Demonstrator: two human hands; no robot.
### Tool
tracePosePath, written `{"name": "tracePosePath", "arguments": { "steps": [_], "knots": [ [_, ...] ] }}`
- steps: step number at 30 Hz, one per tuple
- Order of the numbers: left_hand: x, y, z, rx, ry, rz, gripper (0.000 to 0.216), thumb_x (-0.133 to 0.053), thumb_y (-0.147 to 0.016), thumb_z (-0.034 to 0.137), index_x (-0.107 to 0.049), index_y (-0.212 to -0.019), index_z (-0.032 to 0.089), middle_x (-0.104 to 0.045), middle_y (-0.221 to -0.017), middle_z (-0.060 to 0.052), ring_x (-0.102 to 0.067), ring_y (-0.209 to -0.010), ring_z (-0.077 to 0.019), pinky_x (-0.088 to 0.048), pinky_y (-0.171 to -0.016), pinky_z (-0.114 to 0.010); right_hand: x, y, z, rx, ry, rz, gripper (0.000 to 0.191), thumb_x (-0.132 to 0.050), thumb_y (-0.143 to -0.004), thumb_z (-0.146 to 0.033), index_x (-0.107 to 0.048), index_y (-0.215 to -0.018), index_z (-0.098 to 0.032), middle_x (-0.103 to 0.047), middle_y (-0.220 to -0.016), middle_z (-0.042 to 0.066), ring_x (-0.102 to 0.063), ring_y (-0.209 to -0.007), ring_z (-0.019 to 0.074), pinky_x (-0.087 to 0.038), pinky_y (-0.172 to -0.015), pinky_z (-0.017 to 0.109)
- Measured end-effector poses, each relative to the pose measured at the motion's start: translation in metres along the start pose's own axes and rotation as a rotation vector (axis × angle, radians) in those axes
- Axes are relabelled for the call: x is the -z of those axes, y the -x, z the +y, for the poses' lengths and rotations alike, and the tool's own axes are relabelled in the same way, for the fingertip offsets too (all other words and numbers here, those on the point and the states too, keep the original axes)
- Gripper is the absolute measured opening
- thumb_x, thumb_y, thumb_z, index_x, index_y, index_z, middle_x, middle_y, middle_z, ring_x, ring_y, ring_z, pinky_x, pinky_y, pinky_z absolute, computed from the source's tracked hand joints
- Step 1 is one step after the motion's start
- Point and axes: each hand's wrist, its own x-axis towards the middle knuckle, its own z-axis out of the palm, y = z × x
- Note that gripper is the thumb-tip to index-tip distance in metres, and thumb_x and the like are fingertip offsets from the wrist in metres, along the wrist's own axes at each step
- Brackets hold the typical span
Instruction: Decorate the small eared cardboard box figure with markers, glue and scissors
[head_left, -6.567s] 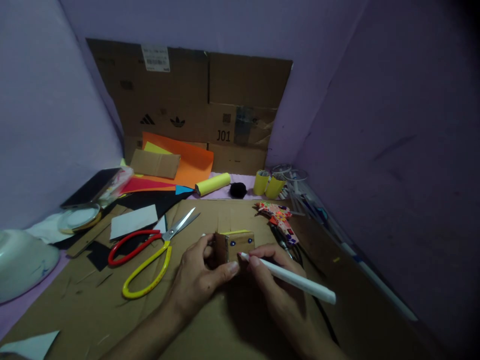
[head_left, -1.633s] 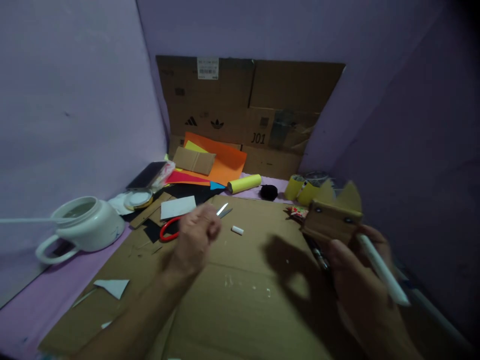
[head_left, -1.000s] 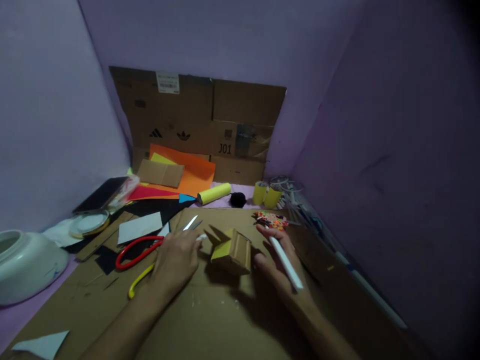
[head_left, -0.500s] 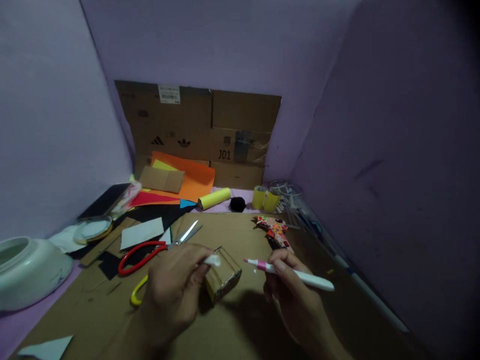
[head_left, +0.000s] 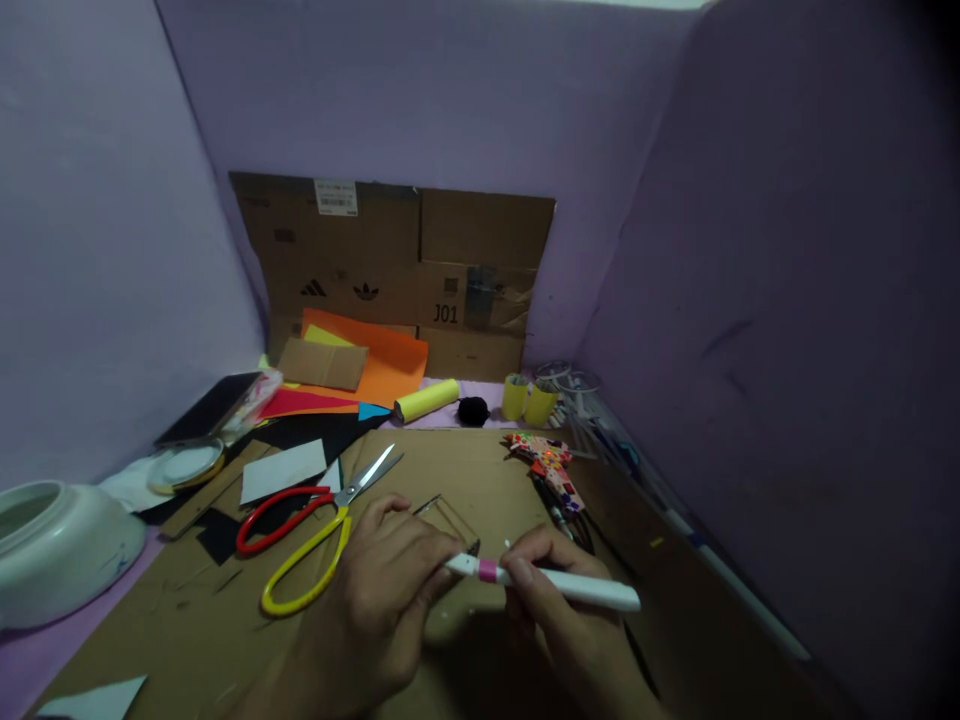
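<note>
My right hand [head_left: 559, 615] grips a white marker [head_left: 577, 587] with a pink band, lying nearly level and pointing left. My left hand [head_left: 390, 595] is closed around the marker's left end, where the white cap meets it. Just behind my fingers a small brown cardboard box [head_left: 448, 520] lies on the cardboard work mat [head_left: 187, 650], partly hidden by my left hand.
Red-and-yellow scissors [head_left: 311, 520] lie left of my hands. A patterned glue gun [head_left: 551, 468] sits to the right. Coloured paper [head_left: 375, 362], a yellow roll [head_left: 426, 399], two yellow tubes [head_left: 525, 398] and a flattened carton [head_left: 397, 270] stand behind. A white pot [head_left: 52, 545] is at far left.
My left hand picked the white cap off the mat and brought it to the marker's pink tip. The cardboard box, held up earlier in my right hand, now lies on the mat.
</note>
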Motion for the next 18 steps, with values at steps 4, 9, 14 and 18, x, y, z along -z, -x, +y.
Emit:
{"name": "tracePosePath", "arguments": {
  "steps": [4,9,14,18],
  "knots": [
    [0.003,0.0,0.0,-0.029,0.03,-0.063,0.026,-0.047,-0.085,0.004,-0.058,-0.104,0.019,-0.068,-0.084,-0.004,-0.058,-0.074,-0.0171,-0.041,-0.085,-0.041,-0.002,0.0,0.002,-0.053,-0.037,-0.041,0.034,-0.07,-0.075,-0.048,-0.059,-0.065,-0.018,-0.049,-0.047,-0.006,-0.039,-0.04,0.0071,-0.031,-0.039,0.018],
    [0.001,0.005,0.006,-0.015,0.139,-0.011,0.024,-0.047,-0.084,0.003,-0.06,-0.098,0.016,-0.064,-0.076,-0.005,-0.057,-0.07,-0.0174,-0.048,-0.079,-0.038,-0.007,0.002,0.012,-0.117,-0.239,-0.148,0.035,-0.065,-0.08,-0.049,-0.052,-0.069,-0.019,-0.048,-0.045,-0.009,-0.037,-0.032,0.0048,-0.033,-0.034,0.016],
    [-0.006,0.009,0.01,0.019,0.165,0.043,0.024,-0.049,-0.084,0.004,-0.061,-0.097,0.019,-0.062,-0.072,-0.004,-0.057,-0.068,-0.0184,-0.05,-0.077,-0.038,-0.011,0.003,0.015,-0.133,-0.267,-0.144,0.036,-0.065,-0.08,-0.049,-0.05,-0.068,-0.019,-0.05,-0.046,-0.008,-0.041,-0.032,0.0041,-0.033,-0.034,0.014],
    [-0.003,0.007,0.001,0.043,0.053,-0.01,0.029,-0.044,-0.087,0.007,-0.061,-0.105,0.022,-0.066,-0.078,-0.005,-0.061,-0.072,-0.0191,-0.051,-0.07,-0.032,-0.014,-0.001,0.007,-0.122,-0.223,-0.11,0.037,-0.066,-0.077,-0.053,-0.052,-0.07,-0.02,-0.051,-0.047,-0.007,-0.042,-0.034,0.006,-0.035,-0.035,0.017]
  ]
}}
